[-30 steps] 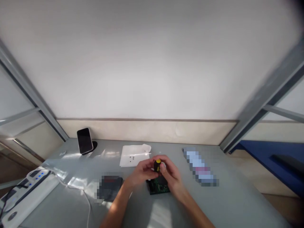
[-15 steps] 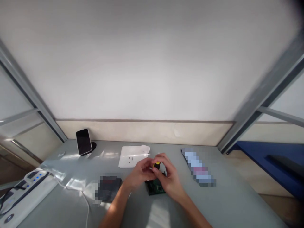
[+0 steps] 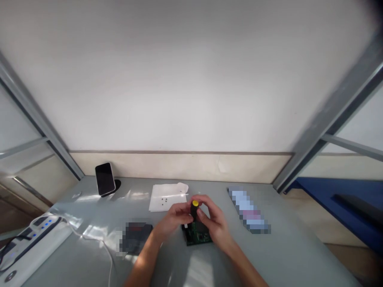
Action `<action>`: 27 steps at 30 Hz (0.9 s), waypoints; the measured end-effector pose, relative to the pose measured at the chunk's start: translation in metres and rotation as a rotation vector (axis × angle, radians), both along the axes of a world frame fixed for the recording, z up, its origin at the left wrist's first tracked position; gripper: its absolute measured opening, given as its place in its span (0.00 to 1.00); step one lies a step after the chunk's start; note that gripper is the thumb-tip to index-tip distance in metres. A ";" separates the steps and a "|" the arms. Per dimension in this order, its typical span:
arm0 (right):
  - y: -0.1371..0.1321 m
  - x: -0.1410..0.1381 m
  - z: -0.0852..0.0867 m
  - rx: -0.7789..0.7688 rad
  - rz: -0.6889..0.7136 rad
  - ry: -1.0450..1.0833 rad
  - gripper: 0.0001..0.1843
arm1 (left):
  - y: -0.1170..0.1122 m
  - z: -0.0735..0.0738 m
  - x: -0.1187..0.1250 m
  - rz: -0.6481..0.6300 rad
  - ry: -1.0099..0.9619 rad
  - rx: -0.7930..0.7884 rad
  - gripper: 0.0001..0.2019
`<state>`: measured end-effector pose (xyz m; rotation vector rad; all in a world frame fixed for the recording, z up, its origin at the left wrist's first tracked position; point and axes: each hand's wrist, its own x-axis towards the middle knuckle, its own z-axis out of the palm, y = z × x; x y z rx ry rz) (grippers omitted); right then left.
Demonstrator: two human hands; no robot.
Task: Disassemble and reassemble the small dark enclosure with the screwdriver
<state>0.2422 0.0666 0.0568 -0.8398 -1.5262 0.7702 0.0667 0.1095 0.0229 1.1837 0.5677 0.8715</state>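
A small green circuit board (image 3: 197,236) lies on the grey table (image 3: 269,259) in front of me. A screwdriver (image 3: 194,209) with a black handle and yellow cap stands upright over the board. My right hand (image 3: 214,221) is closed round the handle. My left hand (image 3: 173,219) pinches the handle from the left side, its fingers curled. Both hands hide the screwdriver's shaft and tip.
A white paper sheet (image 3: 166,197) with a few small dark screws lies just behind the hands. A phone (image 3: 105,179) leans on a stand at the back left. A white power strip (image 3: 26,243) sits at the left edge. Two blurred-out items lie left and right of the board.
The fingers have shifted round the screwdriver handle, and the yellow cap shows more plainly now. The hands stay over the board.
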 end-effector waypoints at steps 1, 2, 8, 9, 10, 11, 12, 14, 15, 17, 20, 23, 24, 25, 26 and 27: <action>0.000 0.000 0.001 -0.005 0.010 -0.001 0.14 | 0.000 0.000 0.000 -0.022 0.003 -0.003 0.21; 0.000 0.000 0.001 0.000 0.013 -0.004 0.14 | 0.000 0.001 0.000 -0.042 0.007 -0.010 0.22; -0.001 -0.005 -0.002 0.030 -0.050 0.001 0.11 | -0.001 0.003 0.001 -0.022 -0.011 0.016 0.25; -0.002 -0.004 -0.002 0.009 -0.042 0.010 0.12 | -0.001 0.004 0.000 -0.038 -0.002 0.020 0.26; -0.002 -0.003 -0.002 -0.019 -0.025 0.017 0.13 | 0.000 0.004 0.000 -0.054 0.013 0.022 0.25; -0.003 -0.003 -0.002 -0.045 0.001 0.018 0.13 | 0.000 0.004 -0.001 -0.065 0.031 0.025 0.25; -0.003 -0.002 -0.001 -0.060 0.028 0.014 0.14 | 0.000 0.004 -0.001 -0.071 0.051 0.031 0.25; -0.003 -0.002 0.001 -0.037 0.029 0.008 0.13 | 0.001 0.002 0.000 -0.048 0.077 0.050 0.26; -0.003 -0.002 0.002 -0.012 0.011 0.005 0.11 | 0.002 0.001 0.000 -0.031 0.081 0.062 0.27; -0.002 -0.003 0.003 0.027 -0.016 0.001 0.08 | 0.003 -0.001 0.000 -0.024 0.081 0.072 0.29; -0.002 -0.002 0.001 -0.008 0.016 0.015 0.11 | 0.003 -0.002 -0.002 -0.088 0.086 0.068 0.29; -0.002 0.000 0.000 -0.074 0.072 0.019 0.14 | 0.001 0.000 -0.002 -0.109 0.109 0.080 0.26; -0.003 0.000 0.000 -0.071 0.072 0.015 0.14 | 0.000 0.002 -0.001 -0.097 0.110 0.077 0.26; -0.003 -0.001 0.001 -0.052 0.053 0.011 0.13 | -0.001 0.003 0.001 -0.080 0.105 0.068 0.26; -0.002 -0.002 0.001 -0.024 0.020 0.008 0.11 | -0.001 0.003 0.003 -0.057 0.095 0.060 0.26; -0.002 -0.003 0.002 0.004 -0.016 0.006 0.09 | -0.002 0.004 0.004 -0.034 0.084 0.056 0.26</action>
